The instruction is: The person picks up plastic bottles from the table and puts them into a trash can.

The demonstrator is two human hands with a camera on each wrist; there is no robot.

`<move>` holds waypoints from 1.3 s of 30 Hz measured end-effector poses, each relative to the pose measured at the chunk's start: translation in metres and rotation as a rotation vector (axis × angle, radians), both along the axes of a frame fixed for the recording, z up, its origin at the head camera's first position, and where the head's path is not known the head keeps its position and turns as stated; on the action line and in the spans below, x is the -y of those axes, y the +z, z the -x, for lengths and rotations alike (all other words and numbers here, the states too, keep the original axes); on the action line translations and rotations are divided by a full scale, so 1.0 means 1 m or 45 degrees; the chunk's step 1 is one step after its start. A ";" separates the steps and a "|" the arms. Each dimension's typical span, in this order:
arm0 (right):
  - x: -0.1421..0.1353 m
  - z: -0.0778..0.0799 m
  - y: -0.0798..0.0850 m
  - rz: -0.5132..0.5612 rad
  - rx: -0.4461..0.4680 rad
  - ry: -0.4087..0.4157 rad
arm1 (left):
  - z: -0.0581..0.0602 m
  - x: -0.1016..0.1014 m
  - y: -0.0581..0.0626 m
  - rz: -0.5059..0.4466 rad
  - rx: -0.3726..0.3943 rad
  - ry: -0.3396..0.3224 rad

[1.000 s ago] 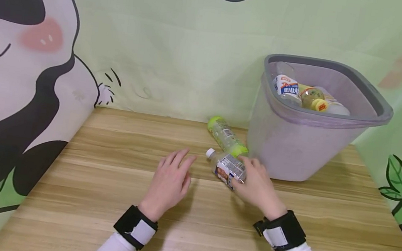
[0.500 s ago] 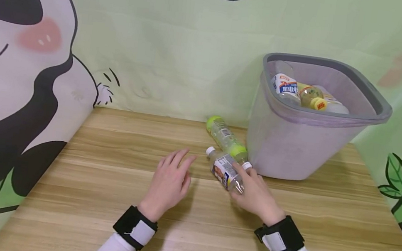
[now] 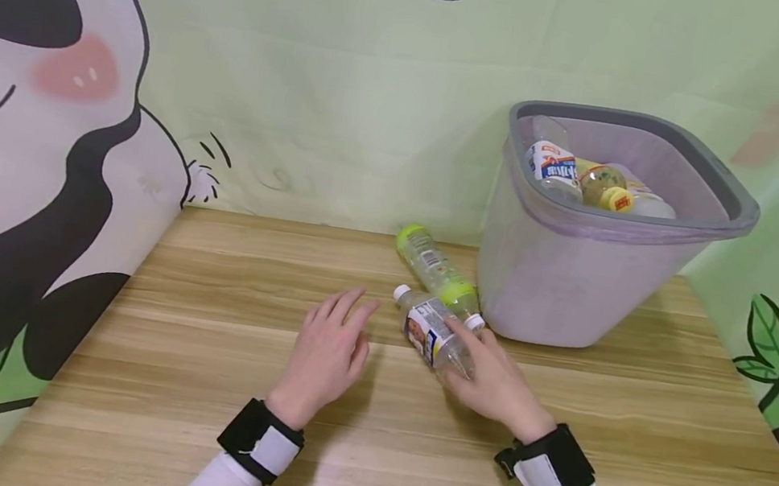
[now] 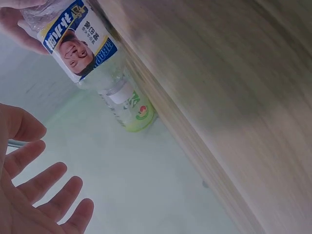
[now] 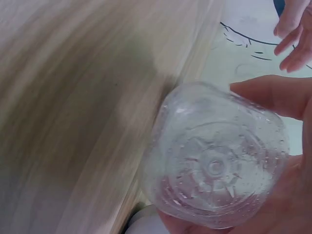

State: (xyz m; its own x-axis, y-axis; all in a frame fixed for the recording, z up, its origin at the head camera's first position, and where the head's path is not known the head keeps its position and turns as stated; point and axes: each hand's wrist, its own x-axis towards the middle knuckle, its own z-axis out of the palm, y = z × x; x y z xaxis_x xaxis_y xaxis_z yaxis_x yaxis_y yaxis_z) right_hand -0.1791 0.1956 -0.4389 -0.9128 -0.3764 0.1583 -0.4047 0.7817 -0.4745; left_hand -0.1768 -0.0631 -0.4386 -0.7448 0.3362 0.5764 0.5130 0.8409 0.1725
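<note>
My right hand (image 3: 500, 382) grips a clear plastic bottle (image 3: 425, 332) near its base, fingers and thumb to either side. The bottle has a white cap and a blue, white and yellow label with a printed face, seen in the left wrist view. Its moulded base (image 5: 214, 165) fills much of the right wrist view. Just behind lies a second clear bottle (image 3: 428, 262) with lime-green bands and a white cap, on its side. My left hand (image 3: 325, 353) hovers over the table to the left, fingers relaxed and apart, holding nothing.
A pale purple, lined bin (image 3: 547, 270) with a grey rim stands at the back right, several bottles inside. The green-banded bottle's cap end lies close by it. A wooden table (image 3: 212, 383) reaches back to a green panda-printed backdrop (image 3: 349, 92).
The labelled bottle and my right hand have shifted slightly toward me, and the second bottle's white cap has come into view. My left hand has stayed in place.
</note>
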 end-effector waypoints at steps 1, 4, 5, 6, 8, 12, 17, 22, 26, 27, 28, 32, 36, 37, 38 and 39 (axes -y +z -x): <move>-0.001 0.000 0.000 0.012 0.008 0.001 | 0.000 0.000 0.000 0.001 0.005 0.001; -0.002 -0.001 0.003 0.047 0.029 0.010 | 0.000 0.001 0.001 0.001 0.020 0.005; -0.002 -0.001 0.004 0.059 0.038 0.014 | 0.000 0.001 0.001 0.002 0.027 0.006; -0.002 -0.001 0.005 0.067 0.050 0.013 | 0.000 0.001 0.002 0.003 0.035 0.009; -0.003 -0.002 0.007 0.087 0.066 0.016 | -0.001 0.001 0.002 0.005 0.046 0.010; -0.005 -0.002 0.010 0.137 0.090 0.035 | -0.002 0.001 0.003 0.009 0.061 0.008; -0.008 0.001 0.012 0.212 0.122 0.062 | -0.002 0.001 0.004 0.011 0.049 -0.014; -0.011 0.003 0.013 0.279 0.159 0.083 | -0.002 0.000 0.005 0.019 0.037 -0.079; -0.014 0.005 0.014 0.344 0.191 0.121 | -0.001 -0.001 0.006 0.029 0.026 -0.142; -0.014 0.005 0.015 0.366 0.205 0.132 | -0.001 -0.002 0.007 0.037 0.025 -0.156; -0.015 0.004 0.016 0.386 0.213 0.144 | -0.001 -0.002 0.007 0.044 0.026 -0.171; -0.017 0.004 0.020 0.443 0.234 0.181 | 0.000 -0.004 0.008 0.060 0.027 -0.225; -0.019 0.004 0.025 0.467 0.234 0.206 | 0.001 -0.005 0.008 0.064 0.032 -0.263; -0.020 0.005 0.026 0.474 0.242 0.214 | 0.001 -0.005 0.008 0.066 0.036 -0.272; -0.021 0.005 0.028 0.479 0.256 0.221 | 0.001 -0.005 0.008 0.068 0.038 -0.281; -0.021 0.005 0.028 0.481 0.271 0.228 | 0.001 -0.005 0.008 0.075 0.038 -0.289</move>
